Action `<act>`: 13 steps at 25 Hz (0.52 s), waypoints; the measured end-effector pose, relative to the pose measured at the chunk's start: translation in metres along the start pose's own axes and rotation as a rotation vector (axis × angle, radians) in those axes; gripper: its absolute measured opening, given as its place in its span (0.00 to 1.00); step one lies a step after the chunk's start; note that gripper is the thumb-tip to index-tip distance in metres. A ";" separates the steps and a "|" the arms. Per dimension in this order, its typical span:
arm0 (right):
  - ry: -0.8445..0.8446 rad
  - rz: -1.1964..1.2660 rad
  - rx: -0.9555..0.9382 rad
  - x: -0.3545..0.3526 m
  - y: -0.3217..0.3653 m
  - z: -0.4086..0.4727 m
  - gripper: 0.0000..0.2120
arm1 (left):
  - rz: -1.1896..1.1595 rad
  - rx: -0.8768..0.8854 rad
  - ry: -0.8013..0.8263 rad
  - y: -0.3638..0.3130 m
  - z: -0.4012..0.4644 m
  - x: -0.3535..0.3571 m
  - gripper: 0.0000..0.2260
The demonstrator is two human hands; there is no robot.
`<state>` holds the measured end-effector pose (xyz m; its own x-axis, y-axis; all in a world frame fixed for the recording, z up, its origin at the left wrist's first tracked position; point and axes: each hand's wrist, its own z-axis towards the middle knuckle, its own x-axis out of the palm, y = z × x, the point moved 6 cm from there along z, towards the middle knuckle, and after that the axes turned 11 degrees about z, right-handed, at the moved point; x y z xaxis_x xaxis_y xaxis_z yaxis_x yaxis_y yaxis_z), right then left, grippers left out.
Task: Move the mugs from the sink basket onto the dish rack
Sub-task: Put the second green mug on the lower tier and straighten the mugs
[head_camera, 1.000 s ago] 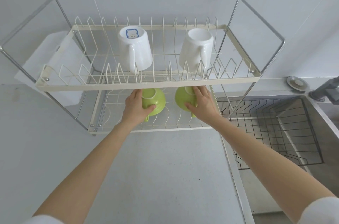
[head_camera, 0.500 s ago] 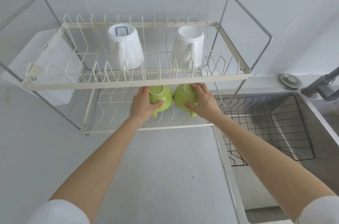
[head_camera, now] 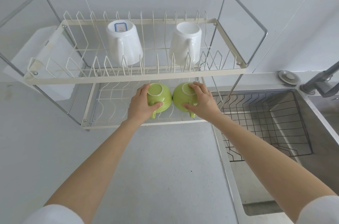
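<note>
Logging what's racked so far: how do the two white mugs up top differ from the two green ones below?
The white mugs are tall and stand free on the upper tier of the dish rack; one has a blue-edged label on its base. The green mugs are squat and rounded, on the lower tier, gripped by the left hand and the right hand. All four are upside down.

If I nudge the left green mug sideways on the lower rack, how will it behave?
The left green mug looks rigid, glazed, probably slick. Upside down, round-bodied on the lower rack wires, it may rock. It sits against the right green mug, so a rightward push could chip either.
</note>
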<state>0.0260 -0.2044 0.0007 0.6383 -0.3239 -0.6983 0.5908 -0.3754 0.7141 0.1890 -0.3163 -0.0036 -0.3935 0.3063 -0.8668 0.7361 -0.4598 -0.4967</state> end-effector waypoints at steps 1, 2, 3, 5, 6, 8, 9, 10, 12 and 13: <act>0.002 -0.004 -0.001 0.000 0.000 -0.003 0.34 | -0.003 0.000 -0.002 0.000 -0.002 0.001 0.35; 0.005 -0.007 -0.002 0.000 0.000 -0.005 0.34 | -0.005 -0.002 -0.005 0.000 -0.005 0.001 0.35; 0.008 -0.009 -0.003 0.001 0.000 -0.006 0.33 | -0.006 -0.004 -0.008 0.000 -0.006 0.001 0.35; 0.011 -0.014 0.000 0.000 0.000 -0.008 0.33 | -0.008 -0.008 -0.014 0.000 -0.010 0.002 0.35; 0.013 -0.015 0.004 0.000 0.000 -0.008 0.34 | -0.008 -0.008 -0.019 0.000 -0.011 0.002 0.34; 0.013 -0.016 0.009 0.000 0.000 -0.008 0.33 | -0.009 -0.006 -0.019 0.001 -0.012 0.002 0.34; 0.012 -0.014 0.009 0.000 0.000 -0.008 0.33 | -0.010 -0.005 -0.017 0.001 -0.012 0.002 0.34; 0.012 -0.010 0.008 0.000 0.000 -0.008 0.33 | -0.012 -0.006 -0.014 0.002 -0.012 0.002 0.35; 0.012 -0.005 0.007 0.001 0.001 -0.009 0.33 | -0.014 -0.011 -0.013 0.003 -0.011 0.003 0.35; 0.013 -0.006 0.006 0.001 0.001 -0.009 0.33 | -0.016 -0.013 -0.012 0.004 -0.011 0.003 0.35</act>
<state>0.0316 -0.1971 0.0014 0.6409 -0.3104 -0.7021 0.5917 -0.3830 0.7094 0.1967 -0.3075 -0.0078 -0.4124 0.3033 -0.8591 0.7365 -0.4440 -0.5103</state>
